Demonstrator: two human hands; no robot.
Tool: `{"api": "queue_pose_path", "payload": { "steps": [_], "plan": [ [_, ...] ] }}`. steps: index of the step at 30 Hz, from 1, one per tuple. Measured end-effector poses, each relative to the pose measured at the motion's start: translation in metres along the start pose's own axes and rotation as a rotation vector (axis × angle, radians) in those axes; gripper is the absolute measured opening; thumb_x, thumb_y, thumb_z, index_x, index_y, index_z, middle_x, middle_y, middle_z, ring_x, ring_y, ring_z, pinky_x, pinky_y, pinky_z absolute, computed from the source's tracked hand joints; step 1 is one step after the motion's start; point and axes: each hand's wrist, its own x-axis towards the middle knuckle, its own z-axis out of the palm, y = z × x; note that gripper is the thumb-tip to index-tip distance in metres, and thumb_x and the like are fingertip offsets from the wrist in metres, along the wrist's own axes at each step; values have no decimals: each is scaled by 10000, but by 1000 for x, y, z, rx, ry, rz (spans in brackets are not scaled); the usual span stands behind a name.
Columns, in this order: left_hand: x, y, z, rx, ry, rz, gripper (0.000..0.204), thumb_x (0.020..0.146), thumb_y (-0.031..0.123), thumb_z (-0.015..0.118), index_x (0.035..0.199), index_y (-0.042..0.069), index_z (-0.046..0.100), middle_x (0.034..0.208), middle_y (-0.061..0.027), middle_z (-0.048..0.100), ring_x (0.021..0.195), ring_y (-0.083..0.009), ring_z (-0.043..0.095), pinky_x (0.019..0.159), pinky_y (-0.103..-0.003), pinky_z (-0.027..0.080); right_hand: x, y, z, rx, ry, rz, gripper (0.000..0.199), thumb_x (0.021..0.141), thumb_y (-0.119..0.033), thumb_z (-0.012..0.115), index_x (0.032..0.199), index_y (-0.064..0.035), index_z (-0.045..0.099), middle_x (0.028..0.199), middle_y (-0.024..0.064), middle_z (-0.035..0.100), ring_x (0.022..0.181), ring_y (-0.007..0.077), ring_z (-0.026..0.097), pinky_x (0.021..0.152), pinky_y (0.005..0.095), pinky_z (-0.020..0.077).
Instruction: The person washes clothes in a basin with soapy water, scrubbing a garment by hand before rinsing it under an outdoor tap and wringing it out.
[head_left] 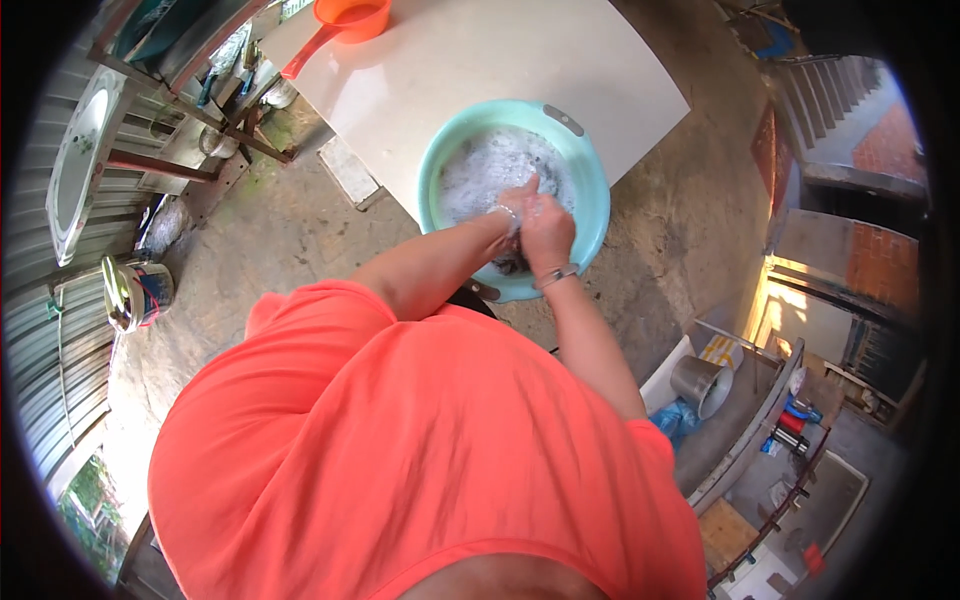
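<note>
A round light-green plastic basin (429,180) stands at the near edge of a pale tabletop, with white suds (485,165) on the water inside. Both my hands are in it, pressed close together. My left hand (513,203), with a bracelet at the wrist, has its fingers bent in toward the other hand and partly hidden. My right hand (548,232), wearing a band at the wrist, is curled into a fist. Under and between them shows a dark wet cloth (512,260), bunched up and mostly covered by the hands and foam. Both hands appear closed on it.
On the pale table (520,50), an orange long-handled dipper (350,20) lies at the far left. A bucket (150,290) sits on the concrete floor to the left. To the right, a metal pail (700,385) lies near a blue plastic bag (677,420).
</note>
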Motion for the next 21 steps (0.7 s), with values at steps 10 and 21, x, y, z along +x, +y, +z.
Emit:
{"api": "queue_pose_path", "payload": {
  "steps": [10,21],
  "plan": [
    [-68,48,21,620,-144,517,506,690,374,629,1014,10,493,888,-105,559,786,-140,525,712,-267,428,35,59,-22,941,-233,679,328,795,-324,515,879,-6,526,897,110,564,790,176,532,680,284,416],
    [-115,134,47,-128,-290,292,119,783,164,489,797,48,509,854,-88,528,850,-202,513,766,-365,430,-11,28,24,691,-452,263,366,536,-246,715,799,-23,592,741,87,603,685,185,563,652,290,430]
  ]
}}
